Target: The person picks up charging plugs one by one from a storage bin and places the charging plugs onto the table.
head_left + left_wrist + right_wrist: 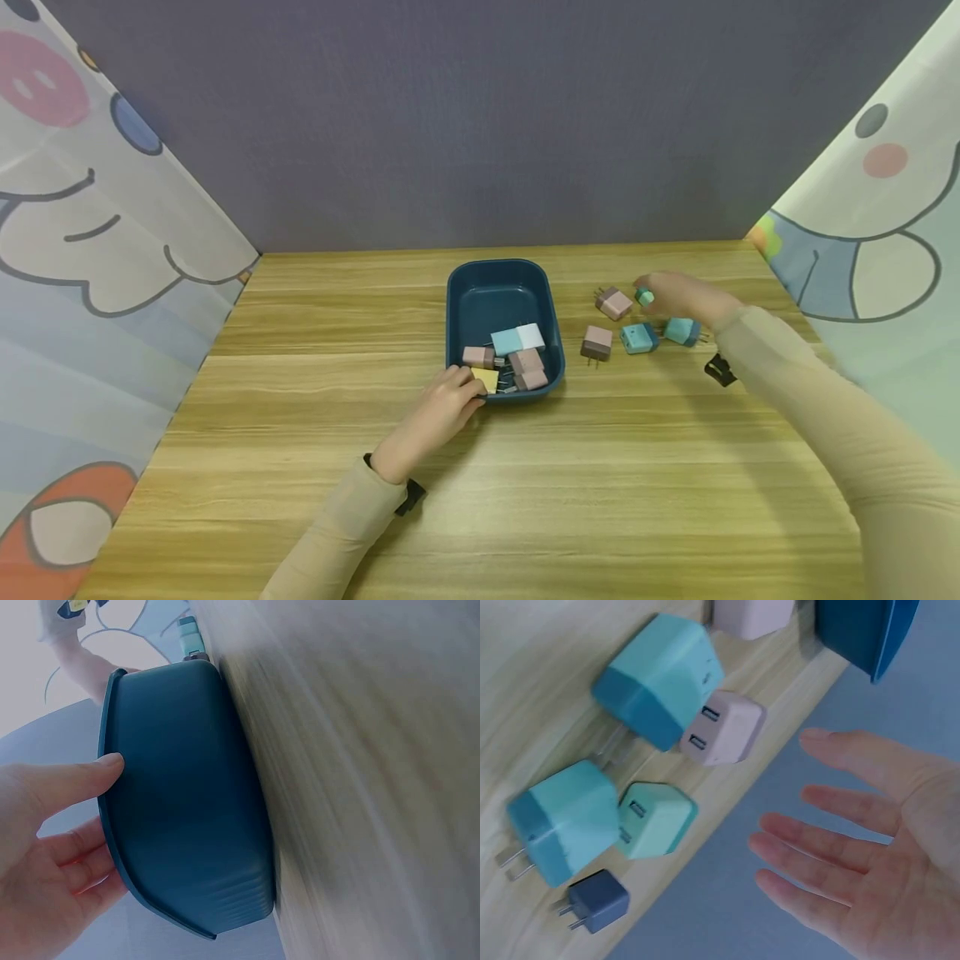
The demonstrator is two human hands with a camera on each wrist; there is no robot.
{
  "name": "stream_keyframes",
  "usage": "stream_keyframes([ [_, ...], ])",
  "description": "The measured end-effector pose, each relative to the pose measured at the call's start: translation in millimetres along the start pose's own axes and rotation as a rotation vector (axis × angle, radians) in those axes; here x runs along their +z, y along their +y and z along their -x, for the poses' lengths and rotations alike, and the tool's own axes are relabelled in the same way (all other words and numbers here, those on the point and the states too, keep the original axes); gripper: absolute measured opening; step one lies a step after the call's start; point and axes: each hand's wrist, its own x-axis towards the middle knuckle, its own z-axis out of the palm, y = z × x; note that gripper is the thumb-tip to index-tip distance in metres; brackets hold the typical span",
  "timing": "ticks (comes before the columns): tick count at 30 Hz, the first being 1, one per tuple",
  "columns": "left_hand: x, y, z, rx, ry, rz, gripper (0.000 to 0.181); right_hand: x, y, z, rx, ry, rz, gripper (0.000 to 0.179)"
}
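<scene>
A dark blue plastic bin (495, 302) holds several USB wall chargers: pink-and-brown, light blue, white and yellow ones near its front end. My left hand (444, 406) grips the bin's front left rim, thumb on the outer wall (180, 787) and fingers behind the rim. Right of the bin, my right hand (855, 862) hovers over loose chargers with its fingers extended and nothing held. Below it lie a mint green charger (656, 819), two light blue ones (660, 679) and a dark navy charger (598, 900), the last hidden in the head view.
Two pink-and-brown chargers, one at the back (613, 303) and one nearer (597, 342), lie between the bin and my right hand. A grey panel (480, 125) rises behind the wooden table (315, 333). Cartoon-printed curtains (900, 250) hang on both sides.
</scene>
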Motion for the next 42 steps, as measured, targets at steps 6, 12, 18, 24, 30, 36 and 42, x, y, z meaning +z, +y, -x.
stream_keyframes([
  [6,0.1,-0.4,-0.1,0.005,-0.005,-0.005,0.008,-4.7,-14.7,-1.7,-0.015,0.004,0.008,0.047],
  [12,-0.2,-0.2,0.2,0.000,-0.007,-0.005,0.008,-7.8,-32.0,-10.7,-0.026,-0.006,0.051,0.048],
  [18,0.8,-0.5,-0.2,0.006,0.008,-0.002,0.009,-8.4,-46.2,-20.3,-0.057,-0.015,0.036,0.045],
  [24,1.7,-1.1,-0.1,0.010,0.014,0.003,0.009,-9.4,-63.8,-27.0,-0.103,-0.004,0.081,0.046],
  [30,2.1,-1.8,0.5,0.006,0.013,0.007,0.009,-11.3,-83.1,-30.6,-0.110,-0.045,0.041,0.049],
  [36,1.9,-1.4,0.6,0.006,0.009,0.007,0.009,-11.7,-103.4,-37.2,-0.167,-0.025,0.081,0.048],
  [42,1.3,-1.2,0.6,0.005,0.018,0.009,0.009,-8.3,-121.5,-49.7,-0.187,-0.057,0.130,0.050],
])
